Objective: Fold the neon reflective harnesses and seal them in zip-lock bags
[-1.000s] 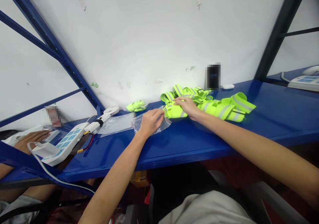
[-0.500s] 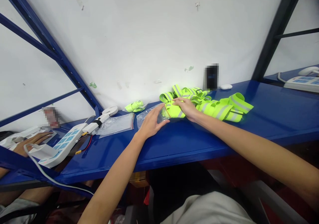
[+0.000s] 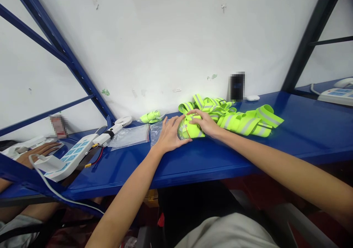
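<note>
A folded yellow-green reflective strap (image 3: 194, 129) lies partly inside a clear plastic bag (image 3: 156, 129) on the blue table. My left hand (image 3: 171, 135) is curved round the bag's mouth and the strap's left side, holding them. From the right, my right hand (image 3: 204, 123) grips the same folded strap, fingers on top. Behind and right of it, a loose pile of reflective straps (image 3: 244, 122) spreads over the table. A bagged strap bundle (image 3: 150, 117) sits by the wall, and a flat clear bag (image 3: 131, 137) lies to the left.
On the left are a small white fan (image 3: 124, 121), a power strip (image 3: 72, 159) and a yellow connector with red wire (image 3: 88, 165). A co-worker's hand (image 3: 41, 152) is at far left. A blurred dark device (image 3: 237, 87) and a white case (image 3: 253, 98) stand near the wall.
The folded strap has come slightly nearer the table's front edge and further into the bag. My left hand has closed in round it. The view has shifted slightly.
</note>
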